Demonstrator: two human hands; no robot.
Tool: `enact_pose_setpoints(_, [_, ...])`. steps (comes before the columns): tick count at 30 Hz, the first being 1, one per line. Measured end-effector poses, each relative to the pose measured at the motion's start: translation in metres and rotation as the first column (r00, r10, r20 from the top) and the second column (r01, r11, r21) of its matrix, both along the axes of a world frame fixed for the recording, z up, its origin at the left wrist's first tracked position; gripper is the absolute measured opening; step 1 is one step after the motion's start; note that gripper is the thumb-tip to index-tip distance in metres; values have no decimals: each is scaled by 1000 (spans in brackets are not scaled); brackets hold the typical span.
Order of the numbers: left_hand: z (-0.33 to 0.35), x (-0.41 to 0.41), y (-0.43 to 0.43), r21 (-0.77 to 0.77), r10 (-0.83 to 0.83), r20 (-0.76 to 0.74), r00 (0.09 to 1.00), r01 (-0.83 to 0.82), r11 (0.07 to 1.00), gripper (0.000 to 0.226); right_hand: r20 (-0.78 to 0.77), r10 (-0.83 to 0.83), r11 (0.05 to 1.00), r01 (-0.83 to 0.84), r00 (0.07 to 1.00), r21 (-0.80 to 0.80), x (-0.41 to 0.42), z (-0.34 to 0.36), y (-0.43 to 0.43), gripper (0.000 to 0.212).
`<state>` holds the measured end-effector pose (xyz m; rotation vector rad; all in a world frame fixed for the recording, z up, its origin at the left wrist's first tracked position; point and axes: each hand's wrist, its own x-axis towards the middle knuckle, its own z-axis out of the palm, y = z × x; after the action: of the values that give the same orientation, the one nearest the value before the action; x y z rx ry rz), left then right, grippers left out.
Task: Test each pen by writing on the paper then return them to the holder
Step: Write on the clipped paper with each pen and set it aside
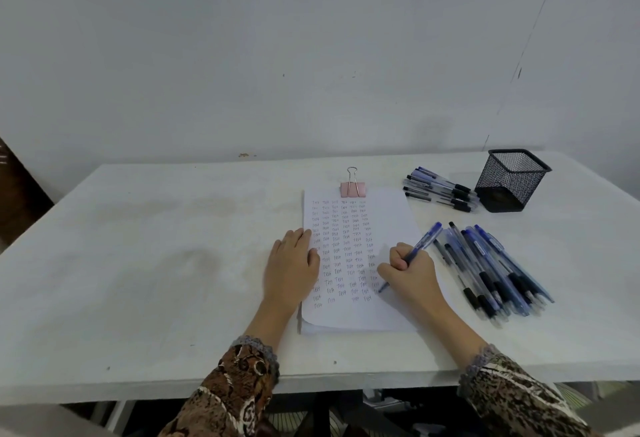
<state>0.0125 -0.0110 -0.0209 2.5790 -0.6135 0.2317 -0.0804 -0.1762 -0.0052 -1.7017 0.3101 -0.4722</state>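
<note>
Your patterned sleeves (235,391) cross the near edge of the table (138,263). Your left hand (291,263) lies flat on the left edge of the paper (394,215), fingers straight and close together, likely so the sheet does not slide under the strokes. A pink binder clip (352,187) bites the top of the stack for the same reason.

Your right hand (410,274) pinches a blue pen (420,244) with curled fingers, its tip touching the lower right of the page beside the last rows of "Test".

You keep two groups of pens: a large pile (491,270) just beside your writing hand, and a smaller pile (440,189) next to the mesh holder (509,180). No pen shows above the holder's rim, so returning them looks not yet done.
</note>
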Motion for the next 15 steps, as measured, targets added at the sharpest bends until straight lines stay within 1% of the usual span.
enact_pose_setpoints(4, [0, 0, 0, 2, -3, -1, 1000, 3, 1000, 42, 32, -48, 998, 49, 998, -37, 0, 0, -1, 48])
enact_pose_setpoints(9, [0, 0, 1, 0, 1, -1, 1000, -1, 1000, 42, 9, -32, 999, 32, 999, -4, 0, 0, -1, 47])
enact_pose_setpoints(15, [-3, 2, 1, 7, -8, -6, 1000, 8, 1000, 42, 40, -59, 998, 60, 997, -17, 1, -3, -2, 48])
